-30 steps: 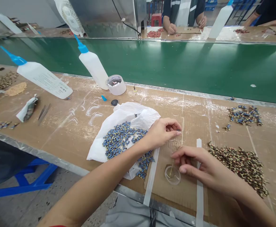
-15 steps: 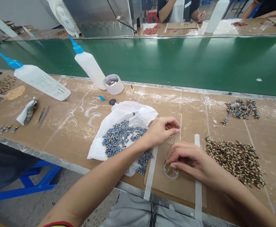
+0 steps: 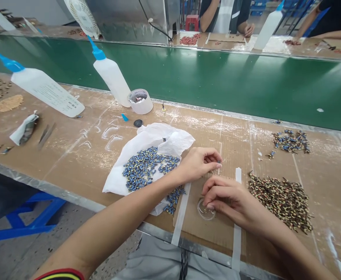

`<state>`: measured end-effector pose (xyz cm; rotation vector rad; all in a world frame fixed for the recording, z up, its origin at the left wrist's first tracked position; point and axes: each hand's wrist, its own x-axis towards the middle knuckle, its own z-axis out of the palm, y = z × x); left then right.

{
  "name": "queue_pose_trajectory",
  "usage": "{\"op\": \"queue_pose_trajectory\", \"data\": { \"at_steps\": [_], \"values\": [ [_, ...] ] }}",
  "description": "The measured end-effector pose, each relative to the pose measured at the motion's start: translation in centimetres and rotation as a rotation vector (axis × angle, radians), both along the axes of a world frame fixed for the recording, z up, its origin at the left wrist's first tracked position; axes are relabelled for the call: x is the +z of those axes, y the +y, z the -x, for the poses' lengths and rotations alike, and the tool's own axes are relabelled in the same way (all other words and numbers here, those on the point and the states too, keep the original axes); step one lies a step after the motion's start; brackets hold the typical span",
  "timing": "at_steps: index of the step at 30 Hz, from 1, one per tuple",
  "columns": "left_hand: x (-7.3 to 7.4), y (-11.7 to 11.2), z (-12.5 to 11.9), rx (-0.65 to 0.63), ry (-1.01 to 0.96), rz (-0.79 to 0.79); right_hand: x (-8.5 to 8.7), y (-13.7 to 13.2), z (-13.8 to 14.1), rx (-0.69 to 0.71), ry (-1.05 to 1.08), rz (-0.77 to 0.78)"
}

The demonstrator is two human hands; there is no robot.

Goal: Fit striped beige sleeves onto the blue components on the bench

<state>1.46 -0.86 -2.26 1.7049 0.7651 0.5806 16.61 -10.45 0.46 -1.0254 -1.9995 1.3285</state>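
My left hand (image 3: 200, 163) hovers over the cardboard-covered bench and pinches a tiny blue piece (image 3: 218, 161) between thumb and fingertips. Just left of it lies a white plastic bag (image 3: 147, 140) spread open, with a heap of small blue pieces (image 3: 147, 167) on it. My right hand (image 3: 227, 198) rests curled beside a small clear round dish (image 3: 205, 212), fingers drawn together; whatever it holds is hidden. A pile of brown speckled pieces (image 3: 281, 196) lies right of that hand.
Two white squeeze bottles with blue nozzles (image 3: 112, 77) (image 3: 42, 89) and a tape roll (image 3: 140, 102) stand at the back left. A smaller blue heap (image 3: 290, 140) lies far right. A green conveyor belt (image 3: 217, 81) runs behind the bench. Another person's hands (image 3: 248, 29) work across it.
My right hand has pulled in over the clear dish and closed, hiding the thin stick it held upright in the dish a second ago. My left hand keeps its pinch.
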Motion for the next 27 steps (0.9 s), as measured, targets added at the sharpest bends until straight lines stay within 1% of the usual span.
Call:
{"op": "queue_pose_trajectory", "data": {
  "at_steps": [2, 4, 7, 9, 12, 14, 16, 18, 22, 27],
  "values": [
    [0.0, 0.1, 0.1, -0.011, 0.003, 0.001, 0.1, 0.0, -0.1, -0.035, 0.033, 0.045],
    [0.1, 0.1, 0.1, -0.011, 0.002, 0.007, 0.3, 0.1, -0.6, -0.098, 0.078, 0.092],
    [0.2, 0.1, 0.2, -0.018, -0.019, 0.04, 0.3, 0.4, -1.8, -0.242, 0.144, 0.14],
    [0.2, 0.0, 0.1, -0.039, -0.018, 0.072, 0.1, 0.6, -2.5, -0.422, 0.201, 0.087],
    [0.3, -0.1, -0.1, -0.055, -0.006, 0.12, -0.3, 1.2, -2.9, -0.746, 0.262, -0.087],
    [0.3, -0.1, -0.2, -0.049, -0.005, 0.151, -0.6, 1.6, -2.7, -0.873, 0.257, -0.175],
    [0.3, -0.1, -0.2, -0.038, -0.001, 0.172, -1.0, 1.9, -2.4, -0.921, 0.233, -0.22],
    [0.3, -0.1, -0.2, -0.03, 0.002, 0.176, -1.4, 2.0, -2.2, -0.937, 0.2, -0.247],
    [0.1, -0.1, -0.2, -0.036, -0.006, 0.162, -1.9, 1.9, -2.3, -0.938, 0.128, -0.272],
    [-0.2, 0.0, 0.0, -0.057, 0.011, 0.107, -2.1, 1.9, -2.4, -0.918, 0.102, -0.285]
  ]
}}
